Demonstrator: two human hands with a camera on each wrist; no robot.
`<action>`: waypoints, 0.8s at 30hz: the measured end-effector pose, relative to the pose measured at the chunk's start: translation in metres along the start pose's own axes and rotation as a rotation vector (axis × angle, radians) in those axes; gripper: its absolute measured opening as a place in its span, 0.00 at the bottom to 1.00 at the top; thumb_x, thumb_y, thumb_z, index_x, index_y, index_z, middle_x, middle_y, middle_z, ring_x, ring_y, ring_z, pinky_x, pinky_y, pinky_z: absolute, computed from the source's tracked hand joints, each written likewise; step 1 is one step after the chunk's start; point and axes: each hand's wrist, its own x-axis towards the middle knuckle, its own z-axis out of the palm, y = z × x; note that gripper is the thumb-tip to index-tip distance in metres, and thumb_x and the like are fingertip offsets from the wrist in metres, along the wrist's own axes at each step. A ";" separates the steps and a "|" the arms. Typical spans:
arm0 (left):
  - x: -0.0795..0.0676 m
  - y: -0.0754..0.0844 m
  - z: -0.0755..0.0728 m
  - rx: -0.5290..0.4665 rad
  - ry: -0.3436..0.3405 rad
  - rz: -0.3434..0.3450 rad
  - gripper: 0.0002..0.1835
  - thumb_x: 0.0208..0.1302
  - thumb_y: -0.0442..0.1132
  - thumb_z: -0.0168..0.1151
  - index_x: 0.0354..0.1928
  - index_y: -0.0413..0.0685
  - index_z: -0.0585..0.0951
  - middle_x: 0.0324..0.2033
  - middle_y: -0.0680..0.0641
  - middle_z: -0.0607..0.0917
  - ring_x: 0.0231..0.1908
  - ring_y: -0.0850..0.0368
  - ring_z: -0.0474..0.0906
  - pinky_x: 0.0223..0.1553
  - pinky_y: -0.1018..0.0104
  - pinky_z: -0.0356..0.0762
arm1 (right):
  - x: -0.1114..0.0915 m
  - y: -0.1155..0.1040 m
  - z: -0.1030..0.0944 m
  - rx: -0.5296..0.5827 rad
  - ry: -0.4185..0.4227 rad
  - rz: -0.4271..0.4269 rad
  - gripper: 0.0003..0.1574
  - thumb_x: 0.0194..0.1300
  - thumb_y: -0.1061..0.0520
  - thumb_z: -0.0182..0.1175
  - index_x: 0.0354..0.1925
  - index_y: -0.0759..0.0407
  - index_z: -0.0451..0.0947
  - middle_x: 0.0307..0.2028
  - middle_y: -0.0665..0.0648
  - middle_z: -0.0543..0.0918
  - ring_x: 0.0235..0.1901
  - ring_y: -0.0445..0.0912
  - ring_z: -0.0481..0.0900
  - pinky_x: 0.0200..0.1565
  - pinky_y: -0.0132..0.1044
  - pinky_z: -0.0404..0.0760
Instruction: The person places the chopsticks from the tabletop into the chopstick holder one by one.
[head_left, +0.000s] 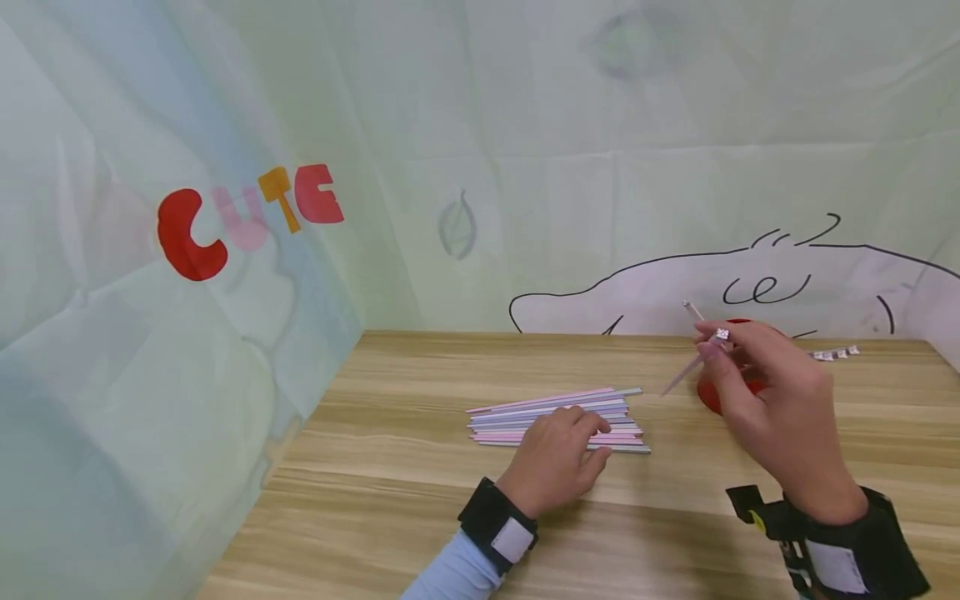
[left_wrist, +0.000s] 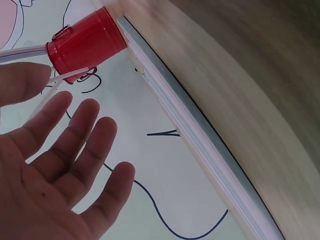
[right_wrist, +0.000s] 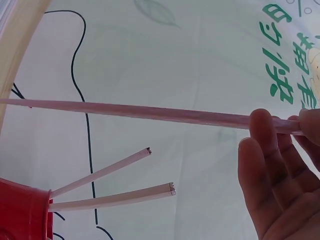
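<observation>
Over a row of thin pink, lilac and pale-blue straw-like sticks (head_left: 555, 421) on the table, my left hand (head_left: 558, 458) lies with relaxed, slightly bent fingers; the head view does not show whether it presses on them. My right hand (head_left: 780, 400) is raised to the right and pinches one pink-lilac stick (right_wrist: 165, 113) near one end, between thumb and fingers. The stick's other end slants down to the left. Behind this hand is a red metal bucket (left_wrist: 87, 45), mostly hidden in the head view, with similar sticks (right_wrist: 115, 196) poking out of it.
The wooden table (head_left: 360, 500) meets a pale printed cloth backdrop (head_left: 420, 125) at its back and left edges. Colourful letters (head_left: 247, 218) show on the left cloth. The row of sticks lies left of the bucket, with bare wood between them.
</observation>
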 end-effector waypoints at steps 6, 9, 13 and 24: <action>-0.002 -0.001 0.002 0.065 -0.023 -0.010 0.12 0.61 0.51 0.58 0.42 0.55 0.80 0.38 0.55 0.81 0.40 0.61 0.74 0.37 0.65 0.75 | 0.001 0.000 -0.003 -0.008 0.021 -0.004 0.23 0.53 0.71 0.63 0.48 0.58 0.79 0.34 0.55 0.82 0.29 0.39 0.76 0.34 0.17 0.72; -0.003 -0.001 0.003 0.086 -0.049 -0.023 0.13 0.61 0.52 0.57 0.42 0.55 0.81 0.38 0.54 0.81 0.40 0.60 0.74 0.37 0.63 0.76 | 0.001 -0.001 -0.004 -0.020 0.035 0.007 0.23 0.53 0.71 0.62 0.49 0.59 0.79 0.35 0.56 0.81 0.29 0.39 0.76 0.35 0.17 0.72; -0.005 -0.003 0.003 0.116 -0.097 -0.048 0.15 0.62 0.53 0.55 0.43 0.54 0.82 0.38 0.53 0.81 0.40 0.58 0.74 0.36 0.62 0.76 | 0.002 0.000 -0.005 -0.030 0.093 0.018 0.22 0.54 0.71 0.62 0.48 0.61 0.79 0.36 0.59 0.81 0.31 0.39 0.75 0.35 0.17 0.71; -0.009 -0.004 0.005 0.156 -0.199 -0.103 0.18 0.63 0.55 0.52 0.46 0.53 0.81 0.40 0.50 0.80 0.41 0.55 0.73 0.39 0.57 0.75 | 0.004 0.004 -0.006 -0.053 0.257 0.044 0.17 0.58 0.67 0.60 0.47 0.60 0.80 0.37 0.63 0.82 0.36 0.38 0.76 0.37 0.16 0.70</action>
